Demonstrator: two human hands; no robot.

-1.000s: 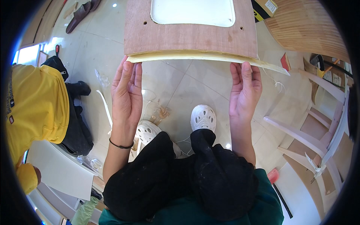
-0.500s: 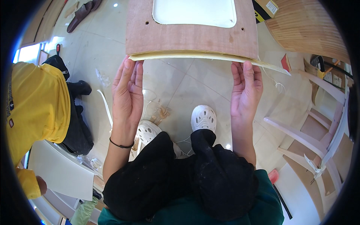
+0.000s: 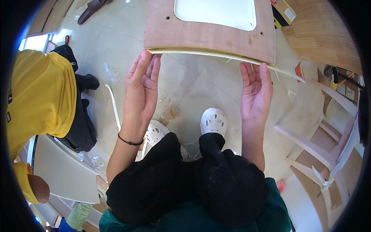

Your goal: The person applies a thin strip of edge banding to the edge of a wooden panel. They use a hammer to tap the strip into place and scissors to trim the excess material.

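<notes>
A wooden board (image 3: 216, 40) with a white recessed panel (image 3: 218, 13) and two small holes sits at the top of the head view. Along its near edge runs a thin pale edging strip (image 3: 205, 53), whose loose end sticks out past the right corner. At the left corner my left hand (image 3: 142, 83) grips the strip, thumb on its face and fingers reaching underneath. Close to the right corner my right hand (image 3: 257, 92) has its thumb against the strip, fingertips just under the edge. Both palms are turned up.
A person in a yellow shirt (image 3: 46, 92) is at the left. Pale wooden chair frames (image 3: 309, 145) lie at the right, below a wooden tabletop (image 3: 320, 34). White scraps and plastic litter the tiled floor around my white clogs (image 3: 213, 120).
The board and strip have shifted right in view, and both my hands with them. My right thumb is now nearer the board's right corner, its fingers farther from the thumb.
</notes>
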